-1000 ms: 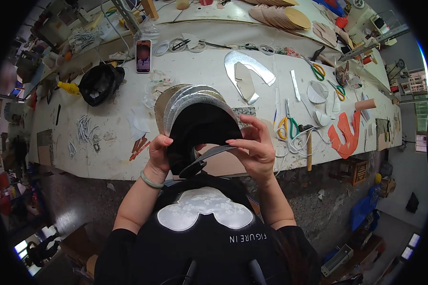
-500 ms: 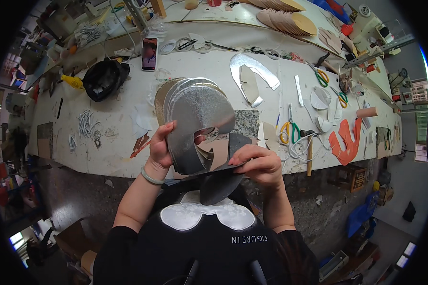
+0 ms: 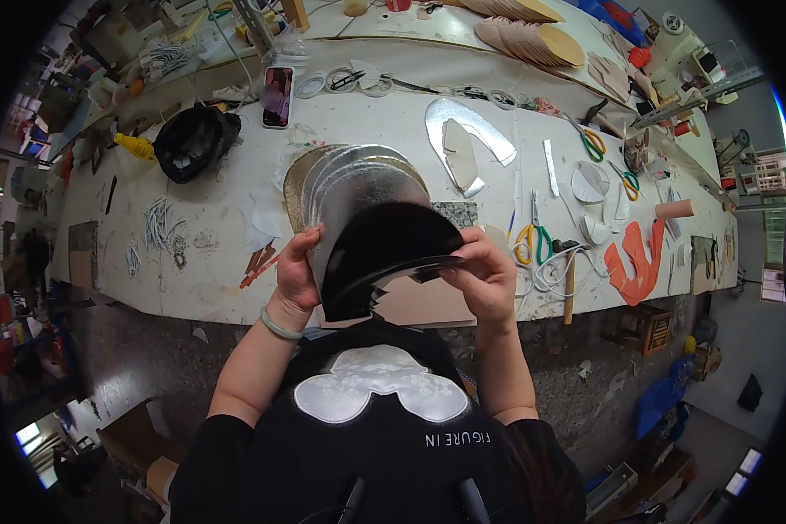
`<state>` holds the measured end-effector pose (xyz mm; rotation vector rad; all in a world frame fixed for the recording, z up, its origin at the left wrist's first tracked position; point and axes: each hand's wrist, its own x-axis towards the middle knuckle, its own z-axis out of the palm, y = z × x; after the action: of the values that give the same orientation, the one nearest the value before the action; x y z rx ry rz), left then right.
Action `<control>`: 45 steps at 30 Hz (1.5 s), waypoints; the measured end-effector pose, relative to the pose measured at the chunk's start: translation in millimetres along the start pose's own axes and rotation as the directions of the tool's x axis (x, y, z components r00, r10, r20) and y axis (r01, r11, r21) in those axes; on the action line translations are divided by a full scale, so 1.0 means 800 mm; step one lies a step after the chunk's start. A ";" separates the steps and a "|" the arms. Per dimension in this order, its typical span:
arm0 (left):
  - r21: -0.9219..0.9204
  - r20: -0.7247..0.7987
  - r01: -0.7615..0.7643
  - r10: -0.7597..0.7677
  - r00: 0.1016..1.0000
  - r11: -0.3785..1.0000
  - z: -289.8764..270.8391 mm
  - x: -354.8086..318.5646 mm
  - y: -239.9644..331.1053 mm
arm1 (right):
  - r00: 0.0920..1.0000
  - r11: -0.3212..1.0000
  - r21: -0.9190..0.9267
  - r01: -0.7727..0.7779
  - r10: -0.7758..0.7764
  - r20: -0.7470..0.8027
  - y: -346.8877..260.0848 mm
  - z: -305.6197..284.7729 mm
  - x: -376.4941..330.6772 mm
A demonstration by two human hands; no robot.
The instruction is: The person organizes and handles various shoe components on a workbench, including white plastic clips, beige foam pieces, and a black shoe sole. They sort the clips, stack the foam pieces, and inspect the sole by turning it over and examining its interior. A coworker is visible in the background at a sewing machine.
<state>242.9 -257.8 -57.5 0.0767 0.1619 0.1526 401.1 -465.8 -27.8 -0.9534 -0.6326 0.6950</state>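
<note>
Black curved sheet (image 3: 384, 253) hangs over our table's near edge, pinched by our left hand (image 3: 295, 275) and right hand (image 3: 485, 279), fingers closed on it. Behind it lie stacked silver sheets (image 3: 358, 179); yellow-handled scissors (image 3: 533, 240) and a hammer (image 3: 569, 284) sit just right.

I count three scissors: one yellow pair (image 3: 527, 242) near right, another (image 3: 592, 140) far right, one green pair (image 3: 627, 181). One phone (image 3: 277, 95) far left, one hammer (image 3: 568, 278).
</note>
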 end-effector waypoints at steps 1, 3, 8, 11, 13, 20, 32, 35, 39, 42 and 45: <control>0.026 -0.033 -0.029 0.029 0.999 0.999 -0.006 -0.001 0.001 | 1.000 0.999 0.033 0.018 -0.018 -0.002 0.001 -0.003 0.002; -0.056 0.032 -0.047 0.049 0.998 0.997 0.011 0.008 -0.002 | 0.998 0.983 0.170 0.066 -0.062 -0.026 0.003 -0.024 -0.003; -0.269 0.092 0.011 0.015 0.996 0.963 -0.001 0.006 0.013 | 0.981 0.891 0.413 0.191 -0.166 -0.097 -0.019 -0.077 -0.017; -0.273 0.160 0.019 0.026 0.987 0.962 -0.016 0.007 0.020 | 0.981 0.785 0.590 0.191 -0.166 -0.097 -0.019 -0.100 -0.027; -0.294 0.186 0.024 0.032 0.982 0.956 -0.017 0.007 0.022 | 0.994 0.610 0.787 0.092 -0.099 -0.040 -0.014 -0.116 -0.031; -0.352 0.218 0.133 -0.057 0.974 0.926 -0.017 0.013 0.016 | 0.992 0.551 0.834 0.008 -0.108 0.062 -0.011 -0.130 -0.023; 0.146 0.043 -0.129 0.124 0.991 0.981 0.024 -0.024 0.061 | 0.958 0.896 0.374 -0.239 0.156 0.239 0.030 0.013 0.093; 0.147 -0.048 -0.264 0.273 0.961 0.953 0.029 -0.072 0.078 | 0.906 0.847 0.421 -0.323 0.149 0.396 0.050 0.089 0.127; 0.019 0.099 -0.385 0.381 0.919 0.923 0.015 -0.138 0.089 | 0.813 0.824 0.318 -0.469 0.262 0.520 0.085 0.176 0.152; -0.006 0.005 -0.494 0.494 0.870 0.870 0.003 -0.175 0.099 | 0.773 0.836 0.114 -0.537 0.433 0.465 0.123 0.214 0.155; 0.030 -0.066 -0.532 0.532 0.844 0.846 0.012 -0.216 0.110 | 0.759 0.818 0.034 -0.574 0.516 0.397 0.150 0.258 0.142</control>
<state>63.1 -199.1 -13.8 0.1267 0.2109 0.7153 288.7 -226.9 -23.3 -0.8689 -0.6173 1.4622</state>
